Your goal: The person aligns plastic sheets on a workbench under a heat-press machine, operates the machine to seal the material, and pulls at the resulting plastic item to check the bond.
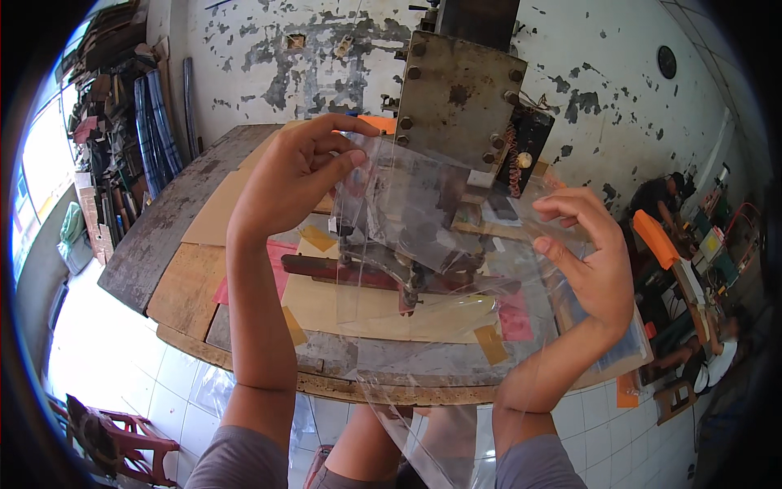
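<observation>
A large clear plastic sheet (423,314) hangs in front of me, see-through and creased, from the machine's front down past the table edge to my legs. My left hand (297,167) is raised at its upper left and pinches its edge between thumb and fingers. On the other side my right hand (590,257) stands beside the sheet, thumb and curled fingers apart; whether the film touches them is hard to see. Behind the sheet rises a heavy, worn metal press (460,94) with bolts. A dark metal bar (318,267) lies low beneath the press head, partly seen through the plastic.
The worn table (183,281) carries cardboard, pink sheets (515,316) and tan tape pieces (490,345). A red stool (134,448) stands at lower left. Rolls and scraps (155,130) lean at the far left. Other people (656,200) are at the right, near an orange piece (656,240).
</observation>
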Motion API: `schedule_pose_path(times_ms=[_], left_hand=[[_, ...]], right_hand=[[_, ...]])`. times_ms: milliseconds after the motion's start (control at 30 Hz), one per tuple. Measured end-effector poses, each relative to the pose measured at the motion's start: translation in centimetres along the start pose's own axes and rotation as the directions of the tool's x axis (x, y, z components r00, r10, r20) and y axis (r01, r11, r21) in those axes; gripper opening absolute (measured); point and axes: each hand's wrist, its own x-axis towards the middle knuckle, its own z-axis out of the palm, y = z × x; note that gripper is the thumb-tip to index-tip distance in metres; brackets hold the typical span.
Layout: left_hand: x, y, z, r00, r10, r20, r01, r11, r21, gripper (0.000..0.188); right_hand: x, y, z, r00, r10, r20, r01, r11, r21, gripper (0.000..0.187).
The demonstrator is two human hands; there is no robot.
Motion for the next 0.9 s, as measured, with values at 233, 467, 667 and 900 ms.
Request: schedule_pose_path(times_ms=[233,467,667,900], left_hand=[[-0.1,-0.2,0.2,1.0,0.025,0.005,-0.025,0.999,-0.037,0.028],[-0.5,1.2,1.4,0.998,0.046,0.053,-0.042,0.996,-0.08,0.028],[-0.9,2.2,3.6,0.979,0.163,0.125,-0.165,0.986,0.006,0.027],[-1.3,3.1,6.2,0.934,0.316,0.164,-0.316,0.948,-0.025,0.031]], right_hand=[[-0.1,-0.2,0.4,1.0,0.015,-0.005,-0.015,1.0,-0.024,0.037],[-0.5,-1.1,0.7,0.996,0.084,0.032,-0.082,0.996,-0.041,0.044],[0.2,-3.2,2.5,0.999,-0.036,0.02,0.038,0.995,-0.094,0.055],[1.1,-3.3,4.6,0.979,-0.187,-0.076,0.181,0.981,-0.075,0.042]])
